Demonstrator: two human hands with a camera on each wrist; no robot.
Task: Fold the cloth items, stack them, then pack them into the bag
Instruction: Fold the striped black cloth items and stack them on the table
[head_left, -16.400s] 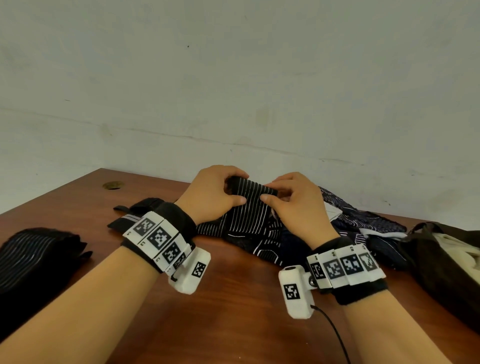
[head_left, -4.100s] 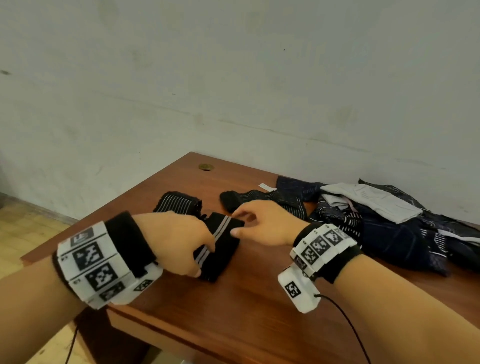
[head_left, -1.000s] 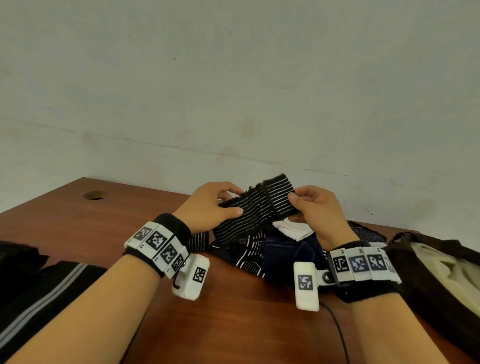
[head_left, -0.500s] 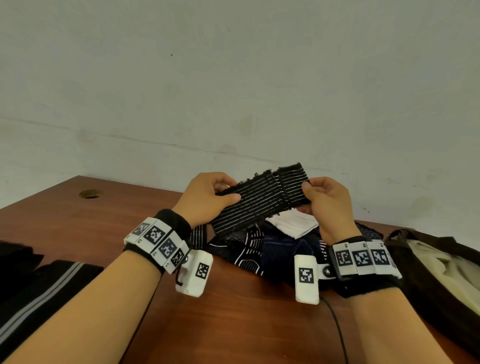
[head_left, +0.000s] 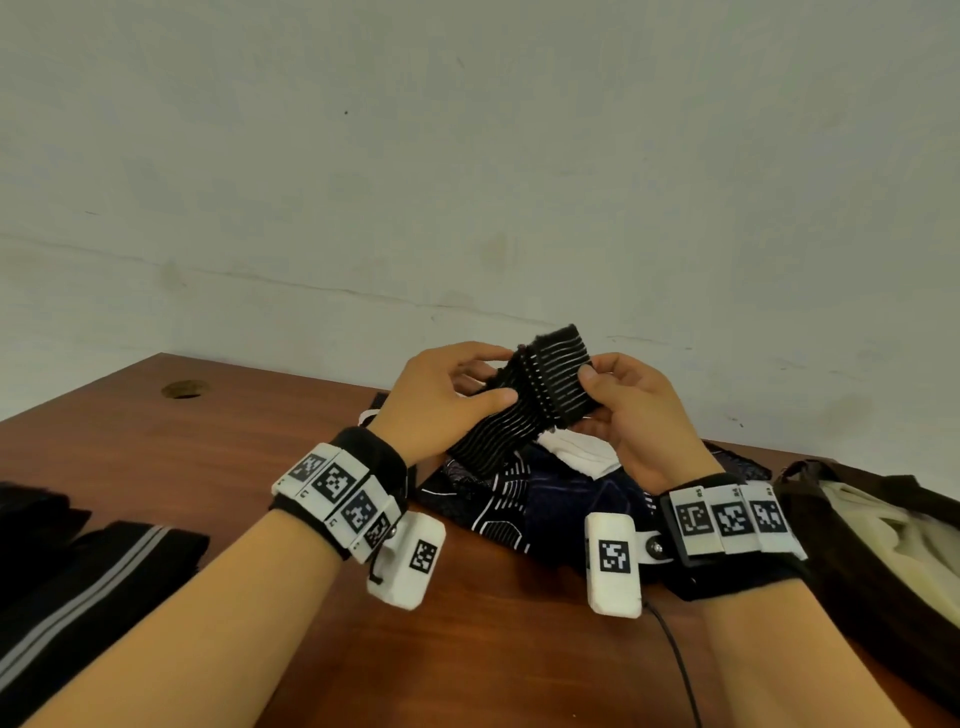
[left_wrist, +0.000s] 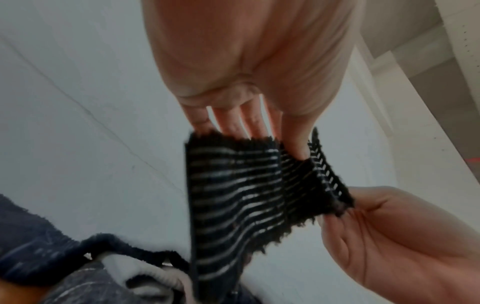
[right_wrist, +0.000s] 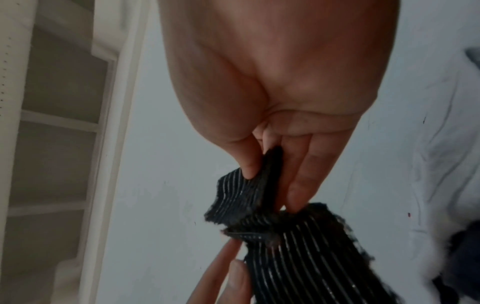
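Cloth, black w/ thin white stripes (head_left: 540, 395), is hanging in the air between both my hands, above the table (head_left: 218, 457) and over the far-centre heap of unfolded items. I'm pinching its left part w/ my left hand (head_left: 441, 400), thumb lying on the near face and fingers going behind; in the left wrist view the fingers (left_wrist: 249, 121) are disappearing behind the cloth's (left_wrist: 241, 197) top edge. I'm gripping the right end w/ my right hand (head_left: 634, 410), thumb pressing on the front; in the right wrist view thumb and fingers (right_wrist: 303, 181) are squeezing a doubled-over bit of the cloth (right_wrist: 291, 242). The cloth's lower end is trailing down-left toward the heap; can't tell whether it's touching

Heap of dark patterned cloths (head_left: 524, 499) is lying on the table just beneath my hands, w/ a white piece (head_left: 576, 457) sitting on top. Folded black cloths w/ a grey stripe (head_left: 88, 587) are resting at the near left of the table, well apart from the heap. Dark brown bag (head_left: 883, 582) is sitting at the right edge, mouth gaping, pale lining or contents showing inside – can't tell which. Wall behind is plain and light
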